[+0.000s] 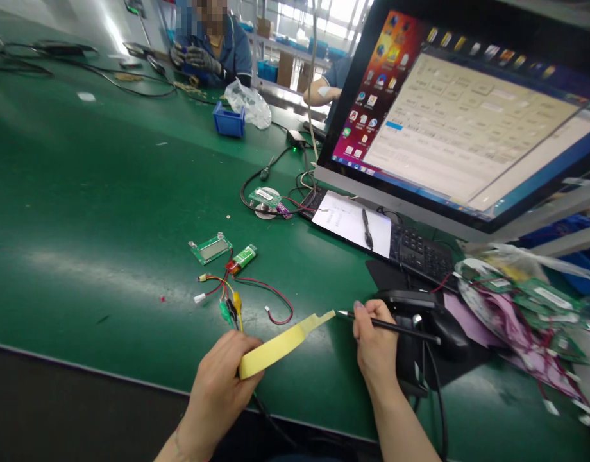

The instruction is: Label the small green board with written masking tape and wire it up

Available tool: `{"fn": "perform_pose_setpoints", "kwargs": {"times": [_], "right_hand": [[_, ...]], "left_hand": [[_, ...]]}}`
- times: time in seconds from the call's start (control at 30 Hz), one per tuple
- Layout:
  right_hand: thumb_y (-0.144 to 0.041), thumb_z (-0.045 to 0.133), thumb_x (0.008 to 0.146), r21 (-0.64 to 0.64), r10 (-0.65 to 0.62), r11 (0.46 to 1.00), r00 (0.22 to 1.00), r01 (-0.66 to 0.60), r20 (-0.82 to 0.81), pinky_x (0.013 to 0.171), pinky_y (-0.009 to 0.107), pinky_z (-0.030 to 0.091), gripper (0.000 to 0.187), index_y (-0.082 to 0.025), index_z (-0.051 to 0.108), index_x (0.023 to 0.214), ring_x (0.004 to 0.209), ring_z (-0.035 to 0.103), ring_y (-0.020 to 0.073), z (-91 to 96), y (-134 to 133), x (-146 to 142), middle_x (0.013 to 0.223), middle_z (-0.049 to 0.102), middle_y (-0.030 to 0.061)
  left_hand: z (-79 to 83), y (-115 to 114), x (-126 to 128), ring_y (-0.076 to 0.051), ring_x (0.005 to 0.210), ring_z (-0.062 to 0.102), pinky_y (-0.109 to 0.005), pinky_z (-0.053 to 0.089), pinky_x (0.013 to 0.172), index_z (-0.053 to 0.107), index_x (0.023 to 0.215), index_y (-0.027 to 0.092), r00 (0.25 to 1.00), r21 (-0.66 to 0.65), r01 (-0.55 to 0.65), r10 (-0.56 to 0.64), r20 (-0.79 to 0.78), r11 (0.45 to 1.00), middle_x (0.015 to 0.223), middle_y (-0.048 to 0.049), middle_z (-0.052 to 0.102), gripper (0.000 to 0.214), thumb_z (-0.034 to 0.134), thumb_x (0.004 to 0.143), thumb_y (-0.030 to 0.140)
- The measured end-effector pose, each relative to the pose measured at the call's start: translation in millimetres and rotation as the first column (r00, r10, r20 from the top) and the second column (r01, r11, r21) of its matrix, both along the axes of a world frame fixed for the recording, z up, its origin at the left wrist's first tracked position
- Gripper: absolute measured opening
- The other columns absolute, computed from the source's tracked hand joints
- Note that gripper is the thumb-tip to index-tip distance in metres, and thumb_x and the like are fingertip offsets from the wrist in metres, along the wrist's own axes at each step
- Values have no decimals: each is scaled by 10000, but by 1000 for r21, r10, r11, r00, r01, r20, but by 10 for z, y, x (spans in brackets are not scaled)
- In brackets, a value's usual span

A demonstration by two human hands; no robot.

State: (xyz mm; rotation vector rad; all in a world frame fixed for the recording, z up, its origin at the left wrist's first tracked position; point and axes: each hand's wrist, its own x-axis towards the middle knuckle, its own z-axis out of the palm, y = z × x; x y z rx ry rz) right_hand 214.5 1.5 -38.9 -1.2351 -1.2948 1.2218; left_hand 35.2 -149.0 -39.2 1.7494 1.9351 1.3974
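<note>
Gripping left hand (220,372): your tape roll (273,353).
Pinching right hand (378,340): black pen (403,330), tip beside tape's end, two o'clock.
Pen step: perhaps marking; next likely needs steadiness.

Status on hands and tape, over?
Left hand gripping yellow tape roll. Right hand holding slim black tool, tip near tape's loose end. Nothing visible between.

Head-worn camera, single view, looking forward and down across a green bench (107,186) from its near side. Horizon rolled: bench's near edge slopes from past eight o'clock down toward five. Closest in: left hand (220,378) at seven, right hand (378,343) between four and five. Monitor (468,122) beyond, two o'clock; co-worker (238,48) farther, eleven.
</note>
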Motion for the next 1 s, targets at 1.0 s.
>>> {"fn": "perform_pose_setpoints", "kwargs": {"times": [1.0], "right_hand": [[-329,560,707,188,53,961,804,-202,592,466,222,245,357,-180,334,476,440,300,67,-47,48,-126,444,331,-66]], "left_hand": [[55,-5,-10,-121,684,486,-237,389,624,513,833,169,999,-46,31,-30,22,998,723,-3,534,68,496,823,103]]}}
